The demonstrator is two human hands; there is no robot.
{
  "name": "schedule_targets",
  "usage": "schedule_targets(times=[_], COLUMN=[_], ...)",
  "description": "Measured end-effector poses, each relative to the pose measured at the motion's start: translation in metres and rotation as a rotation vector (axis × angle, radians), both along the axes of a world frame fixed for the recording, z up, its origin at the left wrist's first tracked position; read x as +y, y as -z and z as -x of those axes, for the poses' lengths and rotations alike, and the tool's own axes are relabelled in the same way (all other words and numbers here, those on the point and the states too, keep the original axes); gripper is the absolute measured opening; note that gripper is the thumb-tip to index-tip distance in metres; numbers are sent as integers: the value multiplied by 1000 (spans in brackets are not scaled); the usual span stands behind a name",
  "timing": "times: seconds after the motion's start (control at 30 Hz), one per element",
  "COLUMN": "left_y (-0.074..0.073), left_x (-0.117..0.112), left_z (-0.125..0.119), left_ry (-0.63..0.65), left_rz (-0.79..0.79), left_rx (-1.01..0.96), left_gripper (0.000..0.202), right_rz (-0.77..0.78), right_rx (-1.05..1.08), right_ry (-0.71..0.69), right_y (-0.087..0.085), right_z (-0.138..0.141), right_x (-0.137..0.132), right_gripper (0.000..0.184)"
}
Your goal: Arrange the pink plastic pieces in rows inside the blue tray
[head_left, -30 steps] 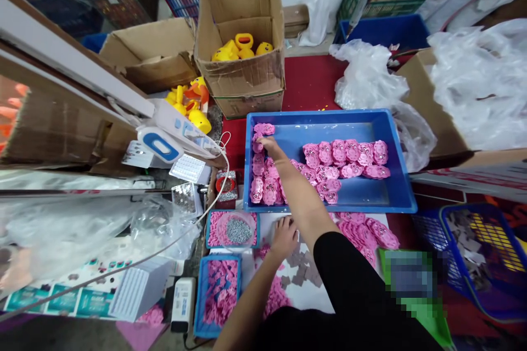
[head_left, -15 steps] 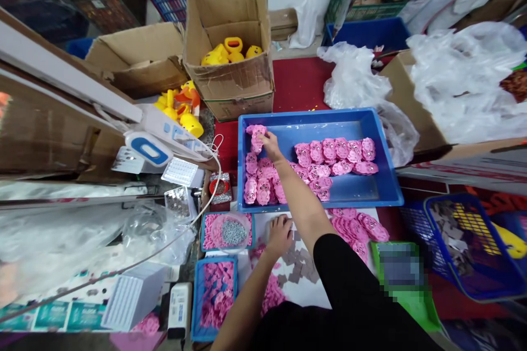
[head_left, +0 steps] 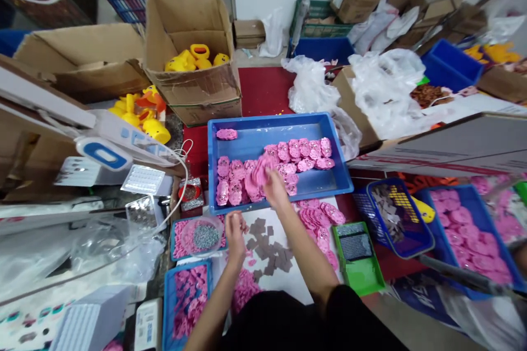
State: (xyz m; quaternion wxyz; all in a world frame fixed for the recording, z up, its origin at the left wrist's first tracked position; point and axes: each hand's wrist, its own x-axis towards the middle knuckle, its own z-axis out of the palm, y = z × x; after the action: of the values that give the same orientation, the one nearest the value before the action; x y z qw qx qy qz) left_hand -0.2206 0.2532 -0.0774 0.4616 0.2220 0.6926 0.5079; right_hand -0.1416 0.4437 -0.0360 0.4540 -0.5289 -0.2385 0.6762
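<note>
My right hand (head_left: 275,185) is closed round a stack of pink scalloped plastic pieces (head_left: 263,169), raised over the front part of the blue tray (head_left: 247,126). More pink pieces with small printed faces (head_left: 303,148) lie in rows in that tray, and a single pink piece (head_left: 226,134) lies at its far left corner. My left hand (head_left: 234,233) is in front of the tray with its fingers curled together; what they hold, if anything, is too small to make out. Beside it stands a clear tub of small metal screws (head_left: 206,236). Grey-brown square pieces (head_left: 269,252) are scattered on the white sheet.
Left of my left arm is a blue bin of small pink parts (head_left: 189,301). A green tray (head_left: 362,274) and a blue basket (head_left: 395,219) stand to the right. Behind the blue tray is a cardboard box (head_left: 193,82) with yellow ducks. A white cable (head_left: 181,197) hangs at left.
My right hand has moved from the tray's far left corner towards its front, now with a stack of pink pieces. My left hand has lifted off the sheet and curled. The view has turned right.
</note>
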Motion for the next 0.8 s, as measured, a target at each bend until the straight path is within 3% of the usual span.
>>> schedule_targets(times=[0.13,0.27,0.37,0.53,0.8], left_y=[-25,-34,-32,-22,-10], left_x=[-20,-52,-78,-112,-128], left_z=[-6,-33,-53,-69,-68], left_ry=[79,221,263,323,375], left_rz=[3,29,55,81,115], left_rx=[-98,-120,-102,-93,-60], left_gripper=[59,48,40,37,35], right_rz=[100,171,199,221,238], right_rx=[38,48,62,92,71], right_ry=[-1,26,25,9,-32], right_y=[-20,-31,-33,-28,-6], right_z=[-57,-89,-106,-129,-156], right_x=[-134,-217,-244,-267,-303], right_gripper=[28,24,21,24,32])
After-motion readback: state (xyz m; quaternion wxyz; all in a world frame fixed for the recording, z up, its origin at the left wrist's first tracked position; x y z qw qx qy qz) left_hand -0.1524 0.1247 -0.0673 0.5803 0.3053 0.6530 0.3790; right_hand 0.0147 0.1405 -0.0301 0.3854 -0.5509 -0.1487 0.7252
